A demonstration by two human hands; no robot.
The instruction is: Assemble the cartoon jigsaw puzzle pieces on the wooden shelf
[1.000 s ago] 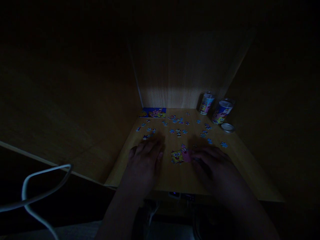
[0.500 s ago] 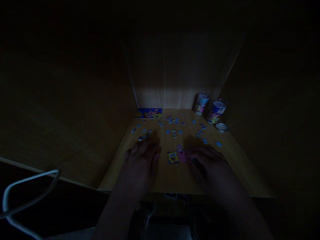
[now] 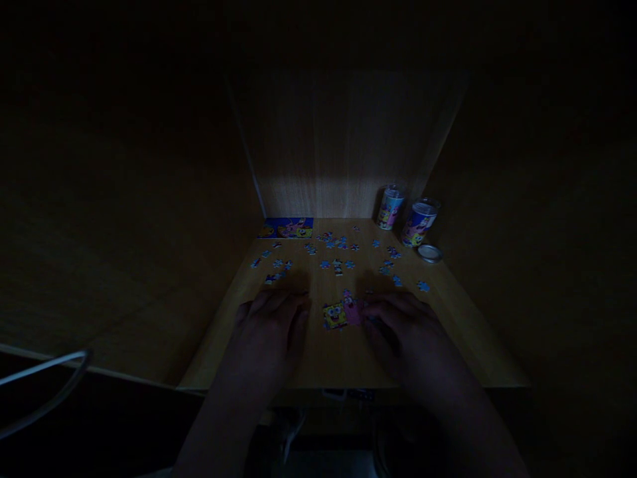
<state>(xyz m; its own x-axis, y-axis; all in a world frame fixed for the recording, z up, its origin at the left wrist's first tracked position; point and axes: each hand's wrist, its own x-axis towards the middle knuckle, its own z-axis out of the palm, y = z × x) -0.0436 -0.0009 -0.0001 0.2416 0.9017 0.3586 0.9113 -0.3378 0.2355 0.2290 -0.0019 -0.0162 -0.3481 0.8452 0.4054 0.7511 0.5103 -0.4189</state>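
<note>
"Since the light is so dim, what shows of the room?"

"A pale wood-grain back panel (image 3: 338, 146) at upper centre, with a dark left side panel (image 3: 149, 212) and a nearly black right side panel (image 3: 502, 199) around a light-brown wooden tabletop (image 3: 323, 368). A white cable (image 3: 44, 368) loops at lower left."

"And on the surface?"

"Small blue and multicoloured jigsaw pieces (image 3: 338, 269) lie scattered across the middle. A flat blue printed card (image 3: 288, 228) lies against the back panel, left of centre. At right stand two printed cylindrical canisters (image 3: 419, 226) with clear tops, a round silvery lid (image 3: 429, 253) beside the nearer one."

"Where are the person's hands?"

"Either side of a joined yellow-and-pink puzzle section (image 3: 335, 315), which lies flat just below the frame's centre. The left hand (image 3: 266, 332) is half open, palm down, thumb apart from the bent fingers. The right hand (image 3: 403, 328) has thumb and fingertips drawn close at the section's pink edge; whether it pinches a piece, one cannot tell."
</note>
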